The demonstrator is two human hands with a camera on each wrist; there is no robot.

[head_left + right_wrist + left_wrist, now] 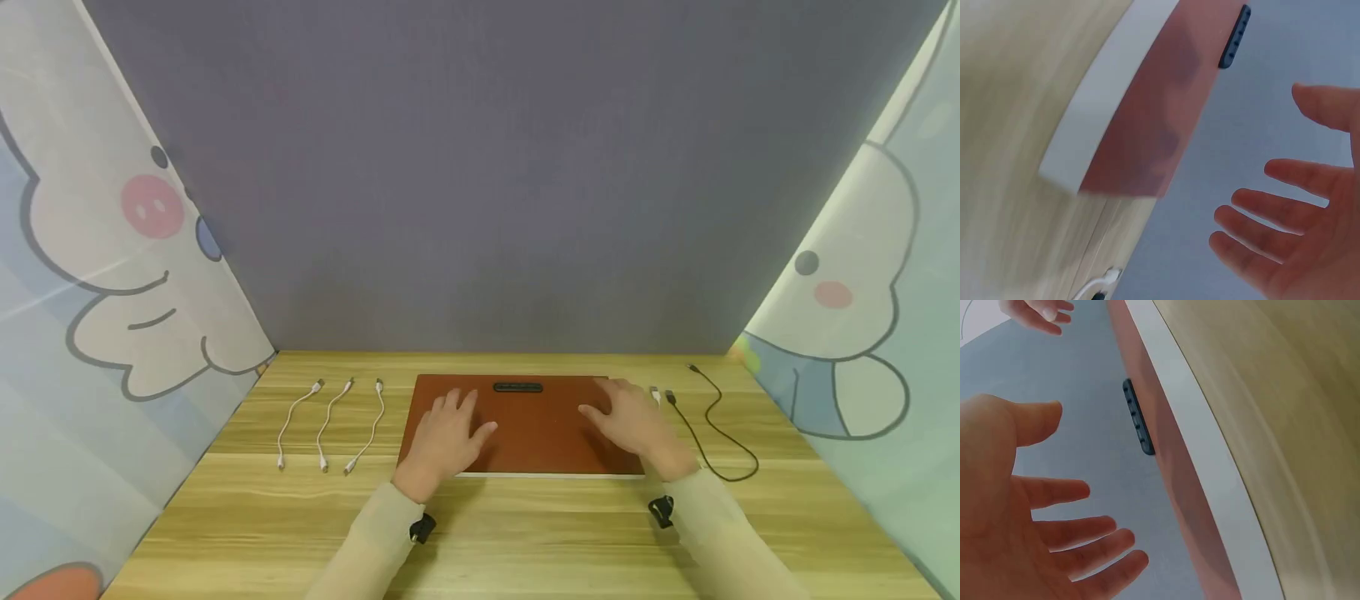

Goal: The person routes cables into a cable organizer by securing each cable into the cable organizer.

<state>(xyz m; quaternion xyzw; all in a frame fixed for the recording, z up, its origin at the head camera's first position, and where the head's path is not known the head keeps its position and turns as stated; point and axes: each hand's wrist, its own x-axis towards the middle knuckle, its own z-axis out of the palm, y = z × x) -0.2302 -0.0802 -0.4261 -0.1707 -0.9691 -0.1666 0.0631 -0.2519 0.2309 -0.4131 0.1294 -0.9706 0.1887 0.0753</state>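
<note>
A reddish-brown board (536, 437) with a thick white front edge (1210, 469) lies in the middle of the table. On it near the back is a small black cable clip strip (517, 387), with several notches showing in the left wrist view. Over the board's left part is my left hand (447, 433), fingers spread and nothing held. My right hand (633, 423) hovers over the right part, fingers loosely extended, also holding nothing. Both wrist views show gaps between the fingers and the board's surface.
Three short white cables (327, 425) lie side by side left of the board. To its right are a black USB cable (756, 462) in a loose curve and a white cable (656, 395), partly hidden by my right arm. A grey panel (480, 208) stands behind the wooden table (525, 542).
</note>
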